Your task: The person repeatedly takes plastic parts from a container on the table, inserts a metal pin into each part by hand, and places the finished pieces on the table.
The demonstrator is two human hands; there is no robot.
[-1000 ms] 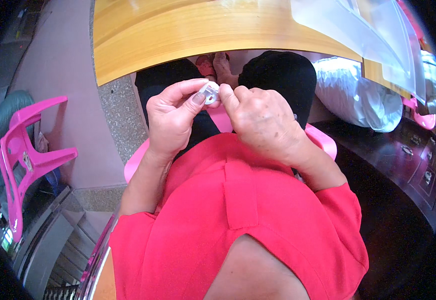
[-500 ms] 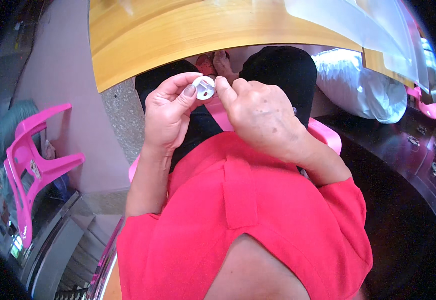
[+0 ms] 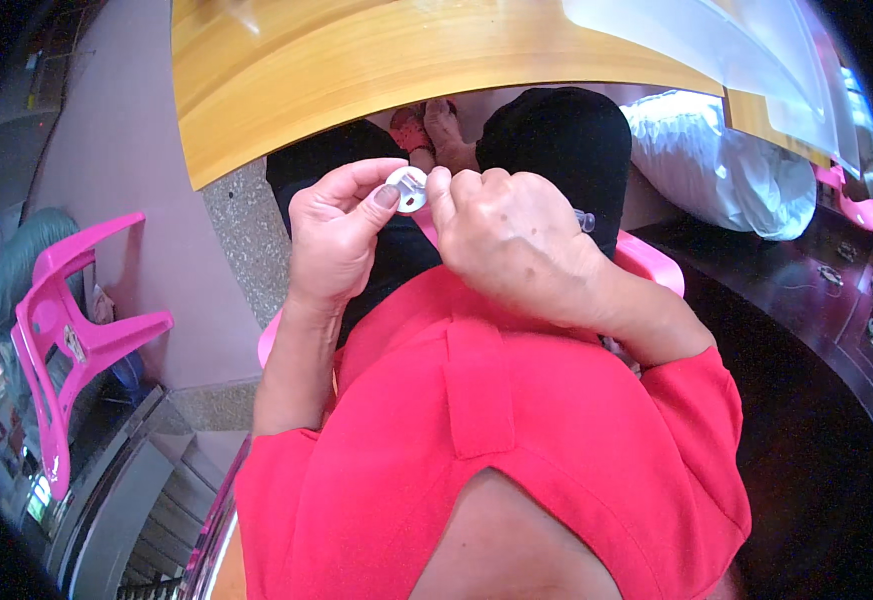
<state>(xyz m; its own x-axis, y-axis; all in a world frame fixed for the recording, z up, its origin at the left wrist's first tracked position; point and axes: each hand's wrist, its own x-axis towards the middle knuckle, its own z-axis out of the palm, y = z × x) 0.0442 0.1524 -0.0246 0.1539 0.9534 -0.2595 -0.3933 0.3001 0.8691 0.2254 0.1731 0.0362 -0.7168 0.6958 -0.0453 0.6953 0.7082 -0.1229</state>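
Observation:
Between the thumb and fingers of my left hand (image 3: 342,225) is a small round white piece (image 3: 413,188), with a shiny metal-looking insert and a small dark hole in its face. My right hand (image 3: 517,235) is closed in a fist just to the right, its fingertips at the white piece's edge. Out of the little-finger side of this fist pokes a clear, rounded end (image 3: 585,220), like the butt of a slim tool's handle. The rest of that thing is hidden inside my fist. Both hands are held above my lap.
A yellow wood-grain table (image 3: 437,60) reaches across in front, with a translucent sheet (image 3: 687,35) over its right part. A stuffed white plastic bag (image 3: 722,165) lies under the right side. At the left stands a pink plastic stool (image 3: 82,330) by the wall. Another pink seat (image 3: 652,265) is beneath me.
My right fist has turned slightly and the clear end shows more plainly at its side. The white piece has dropped a little in the picture, still in my left fingers.

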